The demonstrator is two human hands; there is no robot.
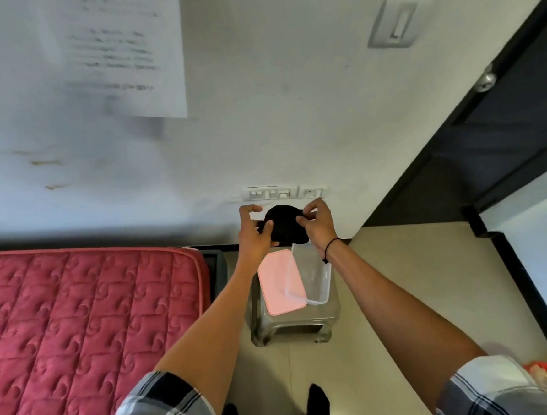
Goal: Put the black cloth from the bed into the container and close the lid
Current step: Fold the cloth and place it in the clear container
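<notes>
Plaid sleeves are framing the bottom edge of the view, with both forearms reaching forward over the tiled floor. The left hand and the right hand are pinching opposite sides of the black cloth, which is hanging bunched between them in the air, just beyond the far end of the container. The left thumb is pressing on the cloth while its other fingers are standing spread; the right fingertips are closing on the cloth's upper right edge. The clear container is sitting open on a grey stool, beside the right edge of the bed. The pink lid is leaning across the container's left rim, partly covering the opening.

Stage of the task, as judged: the cloth is already off the bed and is being carried to the container. Remaining are lowering it inside, probably after moving the lid aside, and then seating the lid over the rim.
</notes>
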